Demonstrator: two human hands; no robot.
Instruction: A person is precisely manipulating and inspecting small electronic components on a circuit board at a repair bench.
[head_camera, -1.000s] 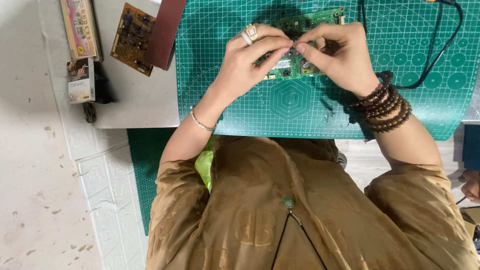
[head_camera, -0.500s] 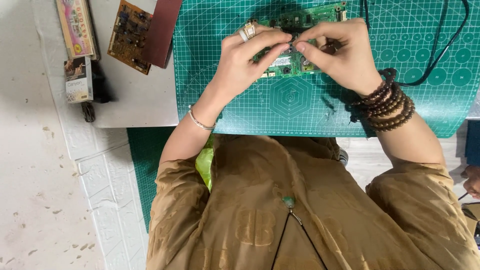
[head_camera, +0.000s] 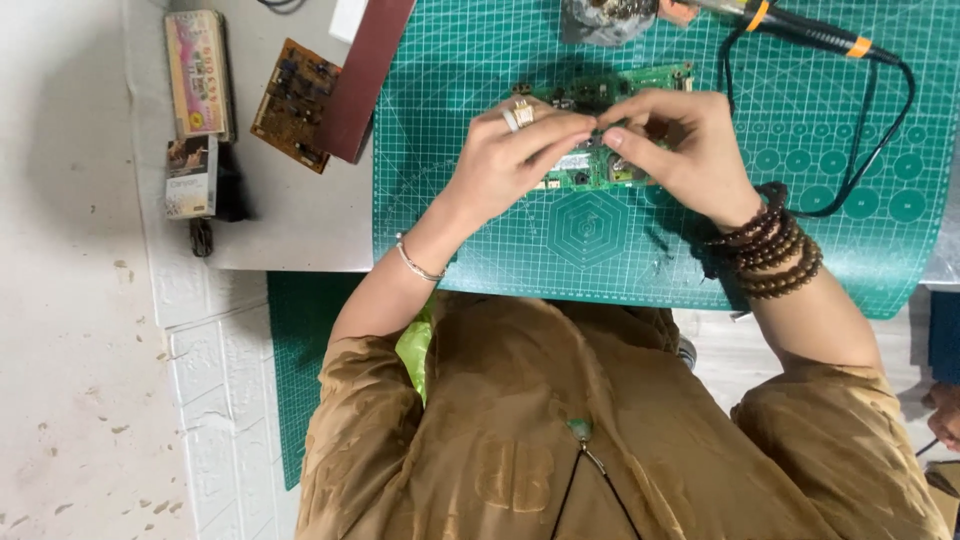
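Observation:
A green circuit board lies on the green cutting mat. My left hand, with rings on one finger and a thin bracelet at the wrist, pinches its fingers together over the board's middle. My right hand, with dark bead bracelets at the wrist, meets it fingertip to fingertip above the board. Whatever small part sits between the fingertips is too small to tell. Both hands hide the board's centre.
A soldering iron with a black cable lies at the mat's far right. A brown circuit board and a dark red flat object rest on the grey table to the left, beside two small boxes. A metal holder stands at the back.
Both hands stay over the green board, fingertips drawn slightly closer together. The view has shifted a little; nothing else moved.

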